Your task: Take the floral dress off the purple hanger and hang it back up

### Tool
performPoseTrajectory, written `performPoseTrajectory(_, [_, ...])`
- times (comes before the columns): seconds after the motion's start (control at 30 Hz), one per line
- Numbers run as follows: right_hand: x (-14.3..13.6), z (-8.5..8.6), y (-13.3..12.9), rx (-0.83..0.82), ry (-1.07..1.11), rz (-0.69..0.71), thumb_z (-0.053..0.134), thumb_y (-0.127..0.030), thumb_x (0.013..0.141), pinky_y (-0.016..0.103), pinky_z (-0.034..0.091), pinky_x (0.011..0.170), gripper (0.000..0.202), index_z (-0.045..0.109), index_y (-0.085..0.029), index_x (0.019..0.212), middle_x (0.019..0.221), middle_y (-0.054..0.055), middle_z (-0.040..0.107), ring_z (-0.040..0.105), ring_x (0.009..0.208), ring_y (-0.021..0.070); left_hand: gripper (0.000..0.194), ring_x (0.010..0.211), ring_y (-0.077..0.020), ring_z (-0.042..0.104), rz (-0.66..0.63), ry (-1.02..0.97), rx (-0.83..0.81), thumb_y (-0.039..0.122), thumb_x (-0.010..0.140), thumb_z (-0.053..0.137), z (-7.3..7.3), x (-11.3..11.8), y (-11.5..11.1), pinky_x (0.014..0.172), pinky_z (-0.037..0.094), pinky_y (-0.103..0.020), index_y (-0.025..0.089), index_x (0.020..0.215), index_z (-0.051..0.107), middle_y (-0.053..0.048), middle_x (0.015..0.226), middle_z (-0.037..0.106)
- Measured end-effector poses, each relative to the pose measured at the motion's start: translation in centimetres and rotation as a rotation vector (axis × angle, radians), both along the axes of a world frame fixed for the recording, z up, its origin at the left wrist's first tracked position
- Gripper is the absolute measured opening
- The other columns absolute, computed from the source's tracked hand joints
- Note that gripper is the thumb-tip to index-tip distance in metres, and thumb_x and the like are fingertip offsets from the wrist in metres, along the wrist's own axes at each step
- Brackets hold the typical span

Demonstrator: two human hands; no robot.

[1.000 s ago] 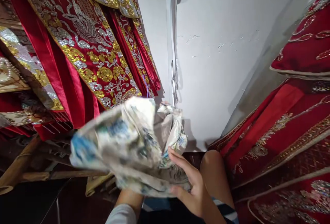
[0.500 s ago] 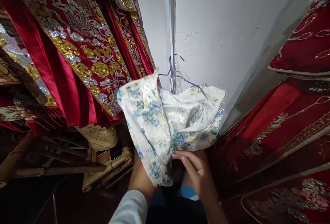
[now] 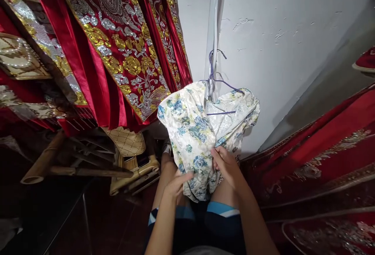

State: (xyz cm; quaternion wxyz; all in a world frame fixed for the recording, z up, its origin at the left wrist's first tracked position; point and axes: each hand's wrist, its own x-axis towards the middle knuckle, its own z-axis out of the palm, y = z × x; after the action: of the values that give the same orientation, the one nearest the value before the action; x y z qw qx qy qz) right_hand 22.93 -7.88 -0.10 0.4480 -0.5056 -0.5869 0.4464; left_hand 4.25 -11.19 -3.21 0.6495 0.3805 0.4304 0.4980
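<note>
A white blouse (image 3: 190, 130) with blue flowers and yellow-green leaves hangs in front of me on a purple hanger (image 3: 211, 71). Its neckline gapes, showing the pale lining and the hanger's lower bar. My right hand (image 3: 225, 165) pinches the blouse's front edge, just below the point of the neckline. Lower down, my left hand (image 3: 177, 183) has the side of the blouse between thumb and fingers; some of those fingers are hidden behind the cloth. The lower part of the blouse bunches above my knees.
Red cloth with gold and silver sequins (image 3: 131, 63) hangs at the left, above a bamboo chair (image 3: 134, 173). More red embroidered garments (image 3: 316, 161) hang on the right. A pale vertical strip (image 3: 215, 20) runs down the white wall (image 3: 272, 12) behind the hanger.
The blouse now hangs straighter, its front edges drawn together. My left hand has come out from inside or behind it to its outer side. My right hand has moved onto the front edge.
</note>
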Motion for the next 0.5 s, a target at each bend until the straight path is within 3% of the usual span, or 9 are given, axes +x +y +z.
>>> performPoseTrajectory(0.13, [-0.8, -0.3, 1.1, 0.034, -0.048, 0.037, 0.049, -0.062, 0.095, 0.03, 0.034, 0.056, 0.049, 0.043, -0.025, 0.064, 0.054, -0.003, 0.044, 0.044, 0.054, 0.0168, 0.086, 0.143, -0.0349, 0.047, 0.02, 0.079, 0.049, 0.047, 0.066, 0.089, 1.3, -0.1, -0.2, 0.123, 0.035, -0.048, 0.027, 0.143, 0.057, -0.009, 0.151, 0.055])
performPoseTrajectory(0.23, [-1.1, -1.2, 0.7, 0.024, -0.017, -0.056, 0.047, -0.06, 0.096, 0.031, 0.035, 0.056, 0.043, 0.045, -0.025, 0.07, 0.058, -0.003, 0.045, 0.046, 0.056, 0.0184, 0.089, 0.141, -0.0344, 0.05, -0.002, 0.041, 0.051, 0.046, 0.065, 0.09, 1.8, 0.3, -0.1, 0.123, 0.035, -0.048, 0.026, 0.144, 0.055, -0.01, 0.15, 0.056])
performPoseTrajectory(0.37, [-1.2, -1.7, -0.5, 0.128, 0.025, -0.158, 0.046, -0.051, 0.097, 0.032, 0.039, 0.06, 0.036, 0.044, -0.026, 0.071, 0.067, 0.0, 0.049, 0.046, 0.063, 0.0199, 0.093, 0.141, -0.0361, 0.05, -0.083, 0.016, 0.04, 0.044, 0.063, 0.091, 2.0, 0.6, -0.2, 0.122, 0.036, -0.049, 0.024, 0.145, 0.053, -0.012, 0.149, 0.057])
performPoseTrajectory(0.5, [-0.6, -1.2, -1.0, 0.17, 0.154, -0.124, 0.046, -0.047, 0.098, 0.031, 0.036, 0.054, 0.041, 0.04, -0.026, 0.063, 0.058, -0.001, 0.041, 0.039, 0.055, 0.0171, 0.087, 0.14, -0.0366, 0.051, 0.019, 0.098, 0.106, 0.046, 0.07, 0.087, 1.1, 0.7, 0.2, 0.12, 0.039, -0.048, 0.022, 0.145, 0.051, -0.015, 0.15, 0.055])
